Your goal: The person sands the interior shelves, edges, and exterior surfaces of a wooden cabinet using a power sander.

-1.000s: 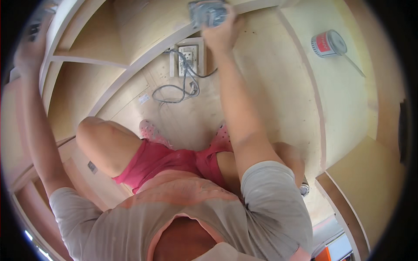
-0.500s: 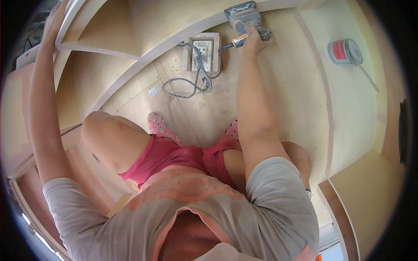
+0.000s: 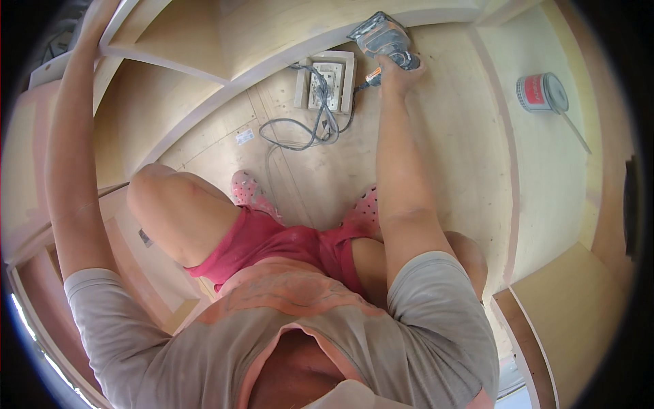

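My right hand is wrapped around the body of a grey electric sander with an orange accent. The sander's flat pad lies against the pale wooden edge of the cabinet frame. From the sander's rear a dark cord leads away and lies in loops by a power socket set in a square recess. At the upper left, my left hand is up beside the white-edged frame; its fingers are cut off by the picture's edge, so their grip is hidden.
On the right, a grey paint can with a red label stands on a pale panel, a thin stick leaning by it. Wooden cabinet compartments rise at the left and back. My pink clogs are planted on the plywood.
The sander has tilted and moved slightly down along the wooden edge, still in my right hand. My left hand has risen further toward the top edge. The whole view has shifted a little.
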A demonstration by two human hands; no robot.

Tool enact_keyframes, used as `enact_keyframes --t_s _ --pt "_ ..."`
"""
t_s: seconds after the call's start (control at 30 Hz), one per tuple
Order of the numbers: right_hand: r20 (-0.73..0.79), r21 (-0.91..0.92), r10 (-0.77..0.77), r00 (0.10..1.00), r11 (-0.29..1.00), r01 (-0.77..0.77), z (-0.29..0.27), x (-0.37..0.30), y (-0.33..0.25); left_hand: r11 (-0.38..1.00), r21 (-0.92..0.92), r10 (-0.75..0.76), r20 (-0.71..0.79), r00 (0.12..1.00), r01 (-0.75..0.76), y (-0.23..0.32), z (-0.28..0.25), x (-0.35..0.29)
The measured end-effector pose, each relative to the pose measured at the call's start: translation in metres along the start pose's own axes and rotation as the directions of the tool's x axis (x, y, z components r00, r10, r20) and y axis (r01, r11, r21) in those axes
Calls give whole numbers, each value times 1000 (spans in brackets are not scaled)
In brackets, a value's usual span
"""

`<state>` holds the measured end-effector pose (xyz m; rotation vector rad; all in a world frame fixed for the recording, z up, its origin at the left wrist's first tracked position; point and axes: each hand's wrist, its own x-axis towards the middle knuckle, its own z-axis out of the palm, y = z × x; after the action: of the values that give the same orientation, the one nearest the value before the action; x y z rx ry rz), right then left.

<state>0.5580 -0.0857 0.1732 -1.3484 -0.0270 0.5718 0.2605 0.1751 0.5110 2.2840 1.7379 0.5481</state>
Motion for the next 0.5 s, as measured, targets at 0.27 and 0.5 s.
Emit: enact_keyframes --t_s 0.27,0.5 --pt "-36 -199 -40 999 979 32 3 -9 30 997 79 -7 -49 999 10 -1 8 6" --pt "-57 -140 -46 997 989 38 -5 11 20 984 175 -35 -54 998 44 -28 0 17"
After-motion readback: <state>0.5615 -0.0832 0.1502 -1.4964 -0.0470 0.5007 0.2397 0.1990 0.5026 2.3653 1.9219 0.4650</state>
